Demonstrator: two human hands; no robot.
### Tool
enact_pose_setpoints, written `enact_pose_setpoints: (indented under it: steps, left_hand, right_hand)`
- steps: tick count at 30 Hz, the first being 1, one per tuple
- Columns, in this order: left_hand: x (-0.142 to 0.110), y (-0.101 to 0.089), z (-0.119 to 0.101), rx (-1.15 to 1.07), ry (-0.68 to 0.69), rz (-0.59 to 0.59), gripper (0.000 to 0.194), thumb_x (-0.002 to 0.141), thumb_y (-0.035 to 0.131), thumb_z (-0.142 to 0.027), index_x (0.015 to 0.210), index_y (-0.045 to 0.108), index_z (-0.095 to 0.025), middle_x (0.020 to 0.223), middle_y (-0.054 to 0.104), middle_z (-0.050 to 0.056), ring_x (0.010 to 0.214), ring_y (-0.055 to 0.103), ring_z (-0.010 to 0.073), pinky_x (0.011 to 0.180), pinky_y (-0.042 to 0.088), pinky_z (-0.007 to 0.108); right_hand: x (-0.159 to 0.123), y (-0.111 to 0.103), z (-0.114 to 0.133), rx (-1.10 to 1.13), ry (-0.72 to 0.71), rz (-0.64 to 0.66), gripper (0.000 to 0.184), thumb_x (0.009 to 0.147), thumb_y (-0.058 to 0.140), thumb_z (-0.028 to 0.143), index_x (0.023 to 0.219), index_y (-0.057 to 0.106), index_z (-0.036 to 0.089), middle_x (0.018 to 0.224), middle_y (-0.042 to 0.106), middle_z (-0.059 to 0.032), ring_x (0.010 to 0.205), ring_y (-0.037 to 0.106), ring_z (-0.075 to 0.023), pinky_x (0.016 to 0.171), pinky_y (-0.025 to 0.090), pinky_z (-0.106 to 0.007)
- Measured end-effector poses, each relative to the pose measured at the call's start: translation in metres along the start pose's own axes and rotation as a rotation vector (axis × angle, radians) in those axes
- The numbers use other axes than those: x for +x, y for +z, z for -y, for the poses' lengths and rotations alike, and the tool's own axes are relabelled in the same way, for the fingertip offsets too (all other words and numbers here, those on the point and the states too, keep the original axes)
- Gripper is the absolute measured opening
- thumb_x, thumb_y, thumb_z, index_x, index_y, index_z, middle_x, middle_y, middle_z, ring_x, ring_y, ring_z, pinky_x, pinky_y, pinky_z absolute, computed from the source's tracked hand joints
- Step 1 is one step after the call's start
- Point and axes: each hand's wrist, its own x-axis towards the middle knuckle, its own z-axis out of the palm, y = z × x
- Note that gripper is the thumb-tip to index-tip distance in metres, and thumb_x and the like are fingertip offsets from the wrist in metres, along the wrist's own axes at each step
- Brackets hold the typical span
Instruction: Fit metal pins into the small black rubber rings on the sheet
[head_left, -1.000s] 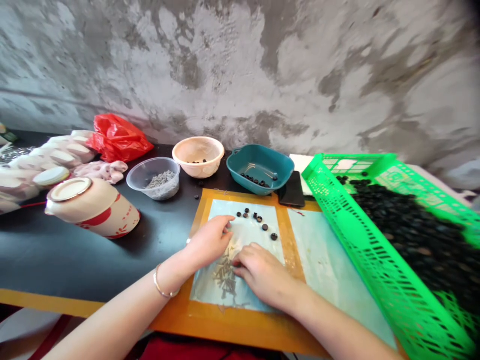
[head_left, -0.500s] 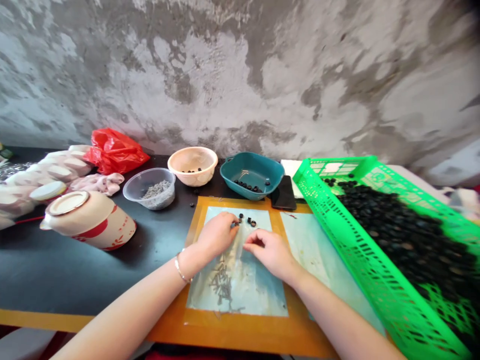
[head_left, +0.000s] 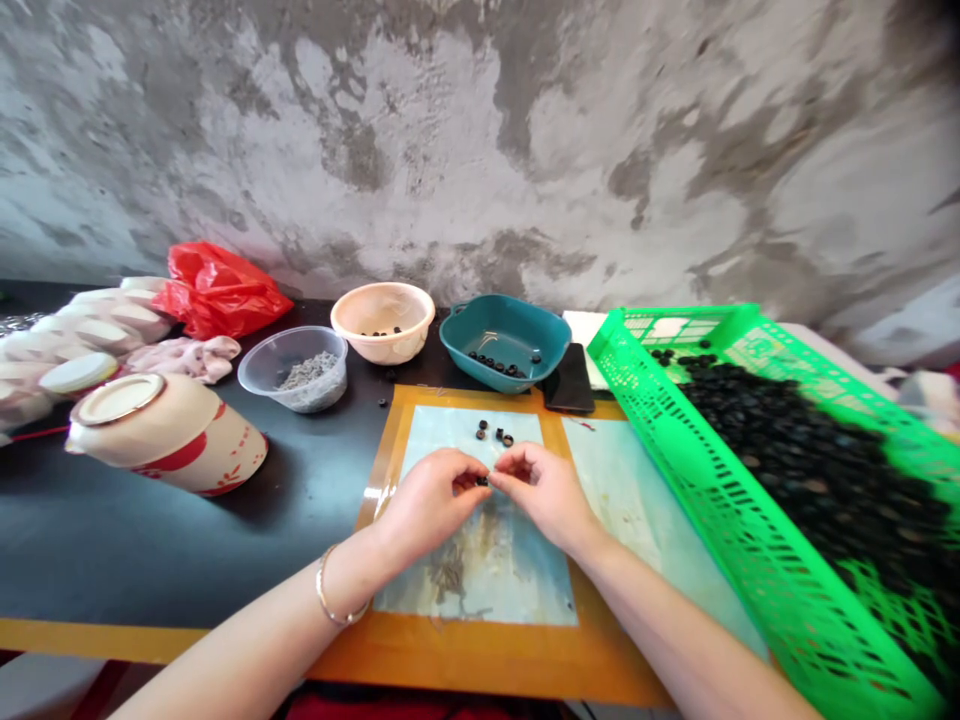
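Note:
Over the pale blue sheet (head_left: 525, 570), my left hand (head_left: 435, 490) pinches a small black ring-like part (head_left: 482, 481). Facing it, my right hand (head_left: 544, 490) is closed with thumb and forefinger pressed together beside that part; whatever is in its fingertips is too small to make out. The fingertips of both hands nearly meet. Just beyond them lie several loose black ring-like parts (head_left: 507, 440). Nearer to me, a loose pile of thin grey pin-like pieces (head_left: 448, 572) rests on the sheet, partly blurred.
A green crate (head_left: 720, 530) heaped with black parts stands at right. Along the back are a teal basin (head_left: 525, 325), a peach bowl (head_left: 386, 345), a clear bowl (head_left: 292, 385) of grey pieces and a phone (head_left: 568, 380). A patterned container (head_left: 180, 435) and red bag (head_left: 217, 290) sit left.
My left hand has drawn back from the loose black parts with one in its fingers. My right hand has come up to meet it. The view has shifted slightly.

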Motion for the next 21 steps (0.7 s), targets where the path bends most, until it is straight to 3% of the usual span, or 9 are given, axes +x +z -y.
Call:
enact_pose_setpoints:
  steps: [7, 12, 15, 18, 21]
  left_hand:
    - [-0.004, 0.002, -0.002, 0.13, 0.049, -0.035, 0.01, 0.081, 0.065, -0.017, 0.087, 0.071, -0.022, 0.08, 0.074, 0.001, 0.073, 0.067, 0.0181, 0.069, 0.052, 0.028]
    - [-0.007, 0.006, 0.0, 0.192, 0.061, -0.124, 0.007, 0.08, 0.068, -0.017, 0.086, 0.071, -0.021, 0.082, 0.075, 0.002, 0.077, 0.068, 0.0202, 0.072, 0.053, 0.03]
    - [-0.008, 0.007, 0.003, 0.196, 0.157, -0.137, 0.006, 0.084, 0.066, -0.019, 0.081, 0.071, -0.02, 0.082, 0.074, 0.004, 0.078, 0.068, 0.0203, 0.074, 0.054, 0.03]
    - [-0.008, 0.008, 0.006, 0.154, 0.269, -0.158, 0.009, 0.085, 0.064, -0.017, 0.082, 0.072, -0.019, 0.085, 0.075, 0.006, 0.079, 0.069, 0.0198, 0.075, 0.054, 0.03]
    - [-0.007, 0.007, 0.005, 0.043, 0.259, -0.182, 0.007, 0.081, 0.068, -0.014, 0.081, 0.074, -0.018, 0.083, 0.075, 0.005, 0.077, 0.069, 0.0191, 0.075, 0.055, 0.03]
  right_hand:
    - [-0.008, 0.002, -0.003, -0.257, -0.215, -0.062, 0.006, 0.084, 0.065, 0.024, 0.088, 0.067, 0.021, 0.084, 0.07, -0.0038, 0.079, 0.065, -0.0198, 0.076, 0.052, -0.035]
    - [-0.013, 0.002, -0.005, -0.374, -0.409, -0.075, 0.027, 0.09, 0.059, 0.021, 0.116, 0.065, 0.025, 0.092, 0.072, -0.0057, 0.085, 0.066, -0.022, 0.08, 0.053, -0.037]
    - [-0.014, 0.001, -0.003, -0.433, -0.493, -0.06, 0.032, 0.093, 0.054, 0.02, 0.123, 0.062, 0.026, 0.096, 0.072, -0.0064, 0.085, 0.066, -0.0221, 0.079, 0.053, -0.038]
    - [-0.014, -0.001, -0.001, -0.438, -0.488, -0.034, 0.032, 0.092, 0.054, 0.019, 0.123, 0.063, 0.025, 0.095, 0.072, -0.0071, 0.084, 0.066, -0.0221, 0.077, 0.054, -0.038]
    - [-0.012, -0.002, 0.0, -0.359, -0.395, -0.035, 0.031, 0.089, 0.058, 0.017, 0.117, 0.066, 0.024, 0.086, 0.073, -0.0051, 0.081, 0.067, -0.0213, 0.078, 0.054, -0.037]
